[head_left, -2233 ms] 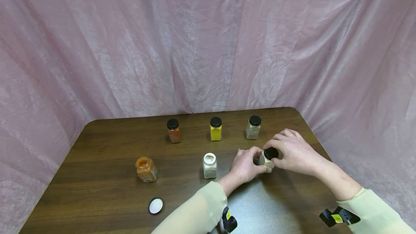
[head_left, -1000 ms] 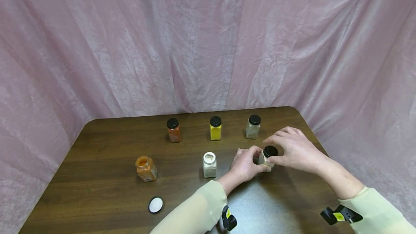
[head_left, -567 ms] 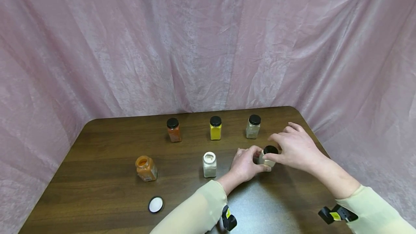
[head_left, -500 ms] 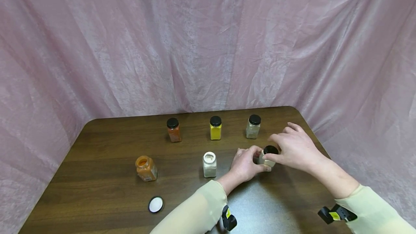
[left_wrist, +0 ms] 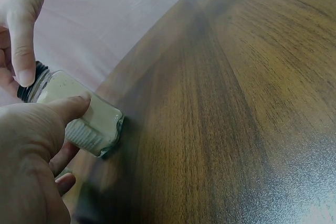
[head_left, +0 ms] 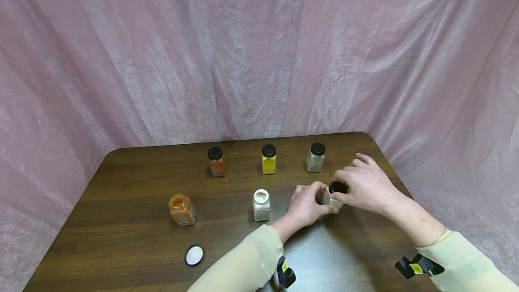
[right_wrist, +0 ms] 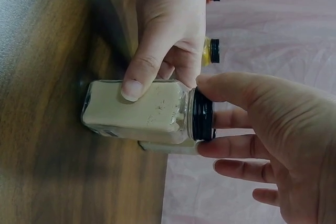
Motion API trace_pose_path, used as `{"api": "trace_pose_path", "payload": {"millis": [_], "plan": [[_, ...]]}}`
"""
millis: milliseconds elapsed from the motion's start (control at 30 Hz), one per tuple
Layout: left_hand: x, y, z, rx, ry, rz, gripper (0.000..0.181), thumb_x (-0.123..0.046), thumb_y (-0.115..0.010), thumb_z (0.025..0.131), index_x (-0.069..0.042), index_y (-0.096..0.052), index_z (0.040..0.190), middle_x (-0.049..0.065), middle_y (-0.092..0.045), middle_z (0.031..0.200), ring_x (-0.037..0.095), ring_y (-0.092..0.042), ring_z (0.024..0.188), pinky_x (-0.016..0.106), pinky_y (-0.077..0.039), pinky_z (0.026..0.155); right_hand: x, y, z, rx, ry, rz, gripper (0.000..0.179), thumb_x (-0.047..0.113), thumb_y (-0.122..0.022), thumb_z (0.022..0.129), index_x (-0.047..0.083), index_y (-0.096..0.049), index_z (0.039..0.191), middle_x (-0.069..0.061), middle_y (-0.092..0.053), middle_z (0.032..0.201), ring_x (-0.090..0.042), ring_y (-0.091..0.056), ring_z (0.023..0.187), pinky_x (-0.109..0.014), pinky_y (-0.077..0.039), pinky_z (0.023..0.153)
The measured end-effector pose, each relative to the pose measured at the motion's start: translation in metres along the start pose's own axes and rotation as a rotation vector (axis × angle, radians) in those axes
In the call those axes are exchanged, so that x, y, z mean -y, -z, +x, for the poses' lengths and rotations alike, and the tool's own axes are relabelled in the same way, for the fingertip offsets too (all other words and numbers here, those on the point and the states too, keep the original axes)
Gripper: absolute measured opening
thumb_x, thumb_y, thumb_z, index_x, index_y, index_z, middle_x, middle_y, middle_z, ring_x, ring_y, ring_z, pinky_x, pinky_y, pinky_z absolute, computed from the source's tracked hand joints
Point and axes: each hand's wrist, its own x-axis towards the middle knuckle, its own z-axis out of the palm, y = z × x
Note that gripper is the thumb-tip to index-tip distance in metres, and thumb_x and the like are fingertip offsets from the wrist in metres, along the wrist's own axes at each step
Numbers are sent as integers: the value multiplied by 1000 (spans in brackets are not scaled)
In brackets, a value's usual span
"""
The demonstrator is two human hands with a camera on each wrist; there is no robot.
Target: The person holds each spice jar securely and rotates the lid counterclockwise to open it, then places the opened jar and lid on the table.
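A square glass jar of pale cream powder stands on the table at the right, its black lid on. My left hand grips the jar's body, thumb along one face. With thumb and fingertips, my right hand pinches the lid from the other side. In the left wrist view the same jar sits between both hands, its base at the table. Just left of my left hand is an uncapped jar of whitish powder.
Capped jars of red-orange, yellow and grey-green contents line the table's back. An uncapped orange jar stands at left, with a loose lid, white side up, in front. A pink curtain hangs behind.
My right hand's fingers spread off the lid, turned back, and now close on it again. My left hand and the cream jar have stayed in place.
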Motion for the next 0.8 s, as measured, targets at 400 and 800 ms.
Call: {"api": "trace_pose_path", "payload": {"millis": [400,800], "plan": [[1,0,1,-8,-19,9,50,-48,-90,76,-29,-66,115,-16,-72,109,13,-53,109,30,-41,94,2,5,-3,9,21,9,30,33,-86,73,27,-76,100,6,-68,89,-28,-61,98,-62,-27,110],[2,0,0,-12,-17,-4,50,-48,-90,76,-27,-67,115,-16,-72,110,14,-52,109,31,-41,93,0,5,-7,31,20,132,41,13,-84,70,31,-75,106,9,-67,99,-22,-56,99,-58,-36,100]]}}
